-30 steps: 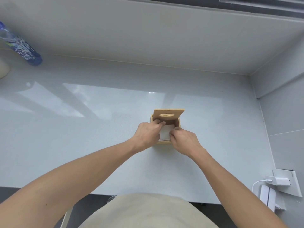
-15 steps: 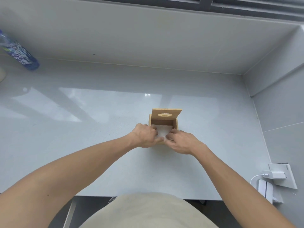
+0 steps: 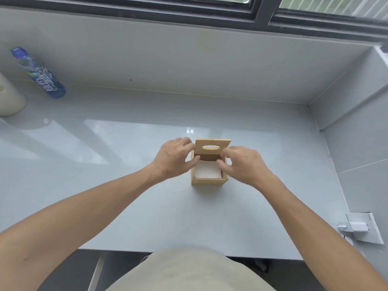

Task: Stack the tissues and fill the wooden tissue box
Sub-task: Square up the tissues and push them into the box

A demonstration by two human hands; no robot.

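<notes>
The wooden tissue box [image 3: 209, 181] stands in the middle of the grey counter. Its lid [image 3: 212, 151], which has an oval slot, is tipped up at the far side. A flat stack of white tissues [image 3: 207, 172] lies inside, below the rim. My left hand [image 3: 174, 159] is at the lid's left edge, with its fingers at the top corner and its thumb under the lower edge. My right hand [image 3: 244, 163] mirrors it on the lid's right edge, finger and thumb pinched on it. Both hands are slightly blurred.
A blue-labelled plastic bottle [image 3: 39, 74] and a cream cylinder [image 3: 9, 100] stand at the far left by the back wall. A tiled wall closes the right side, with a white charger [image 3: 357, 227] plugged into a socket. The counter's front edge is at my waist.
Both hands have come up out of the box, where they pressed on the tissues, and moved back to the two sides of the raised lid. The tissues now show uncovered.
</notes>
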